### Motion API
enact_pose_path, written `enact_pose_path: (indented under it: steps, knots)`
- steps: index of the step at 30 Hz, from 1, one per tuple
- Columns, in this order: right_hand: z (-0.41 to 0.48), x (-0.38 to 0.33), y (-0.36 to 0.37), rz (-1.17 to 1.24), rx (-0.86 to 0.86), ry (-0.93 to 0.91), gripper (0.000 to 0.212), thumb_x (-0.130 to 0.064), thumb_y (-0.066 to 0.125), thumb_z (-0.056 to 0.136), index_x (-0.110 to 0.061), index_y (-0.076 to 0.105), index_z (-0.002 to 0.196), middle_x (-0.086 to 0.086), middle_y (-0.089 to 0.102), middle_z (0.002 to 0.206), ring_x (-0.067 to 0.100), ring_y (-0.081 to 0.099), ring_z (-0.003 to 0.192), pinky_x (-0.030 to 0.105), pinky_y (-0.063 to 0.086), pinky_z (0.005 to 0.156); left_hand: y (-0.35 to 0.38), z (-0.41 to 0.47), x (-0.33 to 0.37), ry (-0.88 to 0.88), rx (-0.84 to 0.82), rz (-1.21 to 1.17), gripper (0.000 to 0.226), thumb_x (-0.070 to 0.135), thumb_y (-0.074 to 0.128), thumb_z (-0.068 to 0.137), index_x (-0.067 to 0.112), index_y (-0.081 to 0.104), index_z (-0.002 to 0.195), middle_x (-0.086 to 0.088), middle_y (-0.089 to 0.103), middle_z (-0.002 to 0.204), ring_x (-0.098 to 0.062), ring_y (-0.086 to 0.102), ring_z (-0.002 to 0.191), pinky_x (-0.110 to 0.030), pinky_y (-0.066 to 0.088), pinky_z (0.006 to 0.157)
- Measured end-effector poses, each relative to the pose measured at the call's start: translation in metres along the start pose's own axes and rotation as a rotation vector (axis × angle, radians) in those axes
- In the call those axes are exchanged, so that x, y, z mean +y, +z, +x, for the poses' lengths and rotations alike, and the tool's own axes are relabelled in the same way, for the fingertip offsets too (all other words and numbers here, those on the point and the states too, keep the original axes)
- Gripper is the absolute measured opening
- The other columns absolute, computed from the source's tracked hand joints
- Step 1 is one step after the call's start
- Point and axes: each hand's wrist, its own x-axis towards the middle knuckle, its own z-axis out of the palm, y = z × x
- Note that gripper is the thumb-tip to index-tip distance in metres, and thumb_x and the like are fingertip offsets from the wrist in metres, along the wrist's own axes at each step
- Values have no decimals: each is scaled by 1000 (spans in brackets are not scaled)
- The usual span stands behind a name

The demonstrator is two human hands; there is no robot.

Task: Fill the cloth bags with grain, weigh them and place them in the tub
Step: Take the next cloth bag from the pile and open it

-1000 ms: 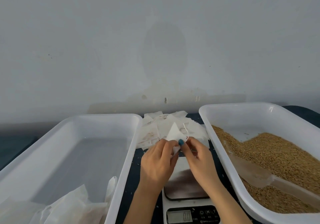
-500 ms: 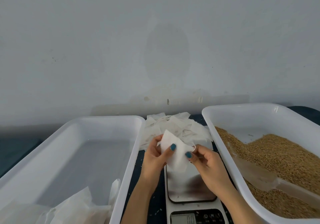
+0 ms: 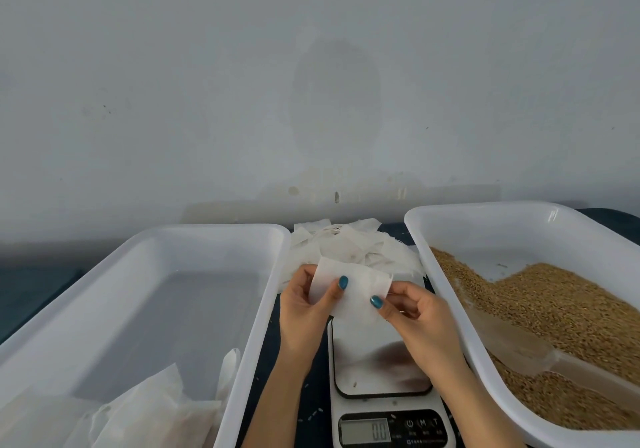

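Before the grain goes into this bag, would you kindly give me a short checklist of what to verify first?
1. Grip: the left hand and the right hand both pinch the cloth bag above the scale: ok.
2. Bag mouth open for filling: not ok, it looks flat.
3. Scale ready: the display digits look like zeros, with one stray speck on the platform: ok.
4. Scoop at hand: it lies on the grain in the right tub: ok.
5. Room in the left tub: white cloth bundles fill only its near corner: ok.
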Motion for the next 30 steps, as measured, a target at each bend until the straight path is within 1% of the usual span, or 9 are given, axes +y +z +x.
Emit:
enact_pose_path:
  steps: [5, 8, 10, 12, 17, 22, 25, 28, 30]
  knots:
    - [2, -1, 3, 96, 79, 11, 30, -7, 82, 74, -8, 53, 82, 12, 74, 72, 3, 66, 61, 9, 46, 58, -2, 0, 1, -4, -24, -7, 26, 24, 76, 78, 11, 66, 99, 1, 73, 90, -11, 71, 80, -21, 56, 65]
    - [0, -4, 4, 78, 86, -29, 43, -2, 81, 75, -10, 40, 68, 25, 62, 67, -2, 60, 56, 6, 42, 55, -2, 0, 2, -11, -43, -12, 27, 22, 75, 80, 8, 65, 101, 2, 73, 88, -9, 70, 79, -20, 54, 64]
    - [-2, -6, 5, 63, 80, -51, 50, -3, 82, 74, -12, 35, 62, 28, 51, 64, 3, 53, 52, 5, 40, 53, -2, -1, 3, -13, -46, -16, 30, 23, 75, 79, 7, 65, 102, 2, 73, 89, -9, 70, 79, -20, 54, 64]
    - [-3, -4, 5, 65, 75, -61, 53, -7, 83, 73, -14, 32, 59, 20, 49, 58, 8, 44, 51, 6, 38, 50, -3, -1, 5, -18, -52, -14, 33, 26, 76, 77, 7, 65, 103, 1, 73, 91, -11, 71, 82, -20, 55, 64]
    - [-3, -3, 4, 41, 97, -123, 52, -26, 81, 71, -17, 32, 57, -9, 39, 50, 3, 33, 49, 8, 32, 48, -3, -2, 9, -72, -144, 41, 50, 37, 85, 72, 15, 63, 112, 2, 72, 100, -16, 71, 91, -26, 57, 61]
    - [-3, -4, 6, -37, 121, -230, 30, -36, 74, 73, -18, 50, 70, -9, 51, 62, 5, 47, 56, 15, 39, 53, 0, -3, 7, -93, -187, 40, 42, 25, 79, 76, 9, 64, 113, -2, 74, 100, -20, 73, 91, -27, 59, 64]
    - [-6, -9, 8, -145, 148, -284, 23, -47, 70, 73, -33, 59, 87, -16, 61, 71, 6, 60, 63, 14, 47, 53, 1, -4, 8, -99, -182, 26, 41, 26, 78, 76, 11, 65, 112, 1, 75, 98, -18, 73, 89, -26, 58, 61]
    - [-9, -12, 9, -132, 194, -301, 30, -50, 71, 70, -36, 54, 91, -15, 63, 77, 9, 67, 65, 22, 55, 50, 2, -4, 9, -103, -168, 18, 42, 29, 78, 75, 14, 64, 112, 3, 75, 99, -17, 73, 90, -25, 58, 60]
    - [-9, -13, 9, -118, 209, -319, 36, -49, 72, 69, -38, 44, 89, -13, 63, 77, 9, 68, 66, 22, 55, 49, 3, -4, 9, -111, -161, 8, 42, 30, 77, 75, 15, 64, 112, 5, 75, 99, -16, 73, 90, -25, 58, 60]
